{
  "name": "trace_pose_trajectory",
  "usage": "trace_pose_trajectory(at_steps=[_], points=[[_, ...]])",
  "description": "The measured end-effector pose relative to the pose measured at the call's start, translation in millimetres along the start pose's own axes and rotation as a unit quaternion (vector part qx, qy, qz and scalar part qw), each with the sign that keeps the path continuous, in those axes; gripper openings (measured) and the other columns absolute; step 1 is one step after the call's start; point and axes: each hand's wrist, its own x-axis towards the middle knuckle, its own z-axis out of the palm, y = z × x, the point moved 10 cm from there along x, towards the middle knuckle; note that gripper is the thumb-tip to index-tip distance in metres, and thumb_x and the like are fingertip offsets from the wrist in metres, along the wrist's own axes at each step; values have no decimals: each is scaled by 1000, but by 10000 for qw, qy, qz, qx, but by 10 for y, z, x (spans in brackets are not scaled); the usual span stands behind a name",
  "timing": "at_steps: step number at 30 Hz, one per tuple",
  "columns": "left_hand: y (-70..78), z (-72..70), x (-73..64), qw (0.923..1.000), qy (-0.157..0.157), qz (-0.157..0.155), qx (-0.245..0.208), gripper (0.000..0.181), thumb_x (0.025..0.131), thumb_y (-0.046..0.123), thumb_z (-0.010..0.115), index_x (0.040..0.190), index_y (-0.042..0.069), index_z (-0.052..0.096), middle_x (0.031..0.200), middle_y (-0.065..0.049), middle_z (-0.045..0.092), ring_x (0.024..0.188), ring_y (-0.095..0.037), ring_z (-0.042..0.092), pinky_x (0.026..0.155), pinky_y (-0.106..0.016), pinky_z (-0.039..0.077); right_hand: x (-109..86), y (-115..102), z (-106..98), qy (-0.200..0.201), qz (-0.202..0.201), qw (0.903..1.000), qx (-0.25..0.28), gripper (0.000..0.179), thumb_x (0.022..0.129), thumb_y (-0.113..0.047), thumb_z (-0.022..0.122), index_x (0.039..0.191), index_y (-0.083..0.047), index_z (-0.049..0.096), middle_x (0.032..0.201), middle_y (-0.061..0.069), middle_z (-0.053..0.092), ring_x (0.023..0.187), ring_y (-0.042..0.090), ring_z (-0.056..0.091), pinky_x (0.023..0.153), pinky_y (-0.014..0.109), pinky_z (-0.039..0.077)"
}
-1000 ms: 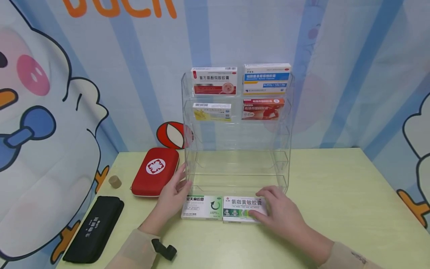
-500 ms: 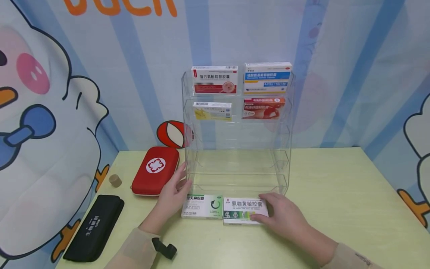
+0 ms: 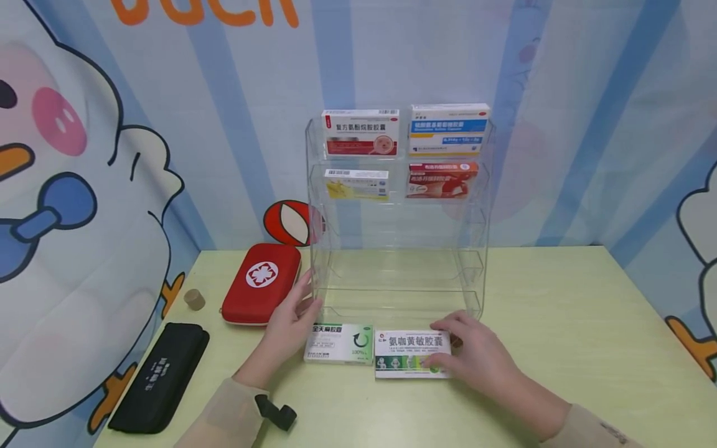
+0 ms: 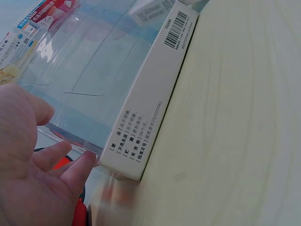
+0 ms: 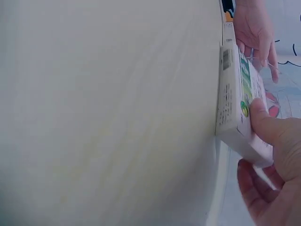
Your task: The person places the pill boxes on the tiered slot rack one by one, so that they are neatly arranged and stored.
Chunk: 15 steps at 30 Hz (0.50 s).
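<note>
A clear tiered display rack [image 3: 400,270] stands on the table. My left hand [image 3: 291,320] grips the lower left side of the rack, thumb toward the front and fingers around the side wall. A white-and-green medicine box [image 3: 409,342] lies face up before the rack; my right hand [image 3: 478,354] pinches its right end, thumb on the printed face and fingers at the far edge. In the right wrist view this medicine box [image 5: 230,94] shows its long side, with the thumb across its face. A second white-and-green medicine box [image 3: 338,345] lies just left of it, beside my left hand.
On the rack's upper tiers stand a red-and-white box [image 3: 361,134], a blue-and-white box [image 3: 448,130], a yellow-and-white box [image 3: 356,185] and a red box [image 3: 440,181]. Left of the rack lie a red first-aid case [image 3: 260,283], a black case [image 3: 159,376] and a small cork-like cylinder [image 3: 194,299].
My right hand has drawn the right-hand medicine box slightly toward the near edge, so it sits a little lower than its neighbour. My left hand keeps its place at the rack.
</note>
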Motion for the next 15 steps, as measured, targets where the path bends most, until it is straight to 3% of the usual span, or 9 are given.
trace_pose_trajectory(at_steps=[6, 11, 15], points=[[-2, 1, 8, 10000, -10, -3, 7, 79, 111, 25, 67, 174, 47, 25, 174, -9, 47, 156, -39, 54, 120, -52, 53, 9, -159, -153, 616, -948, 9919, 576, 35, 79, -8, 99, 110, -10, 84, 109, -1, 73, 83, 1, 68, 73, 17, 65], [-10, 1, 8, 10000, -3, -6, 23, 79, 111, 24, 67, 174, 46, 25, 174, -9, 47, 157, -39, 54, 120, -51, 53, 20, -306, -298, 1139, -1749, 9754, 712, 32, 77, -3, 97, 106, -8, 83, 107, 0, 75, 79, 4, 69, 72, 10, 60], [-8, 3, 3, 10000, -7, -1, 6, 79, 111, 24, 67, 174, 46, 25, 174, -9, 47, 156, -39, 54, 120, -51, 53, 69, -381, -411, 1388, -1942, 9688, 662, 32, 77, -2, 98, 105, -9, 83, 107, 1, 75, 77, 6, 70, 72, 10, 59]])
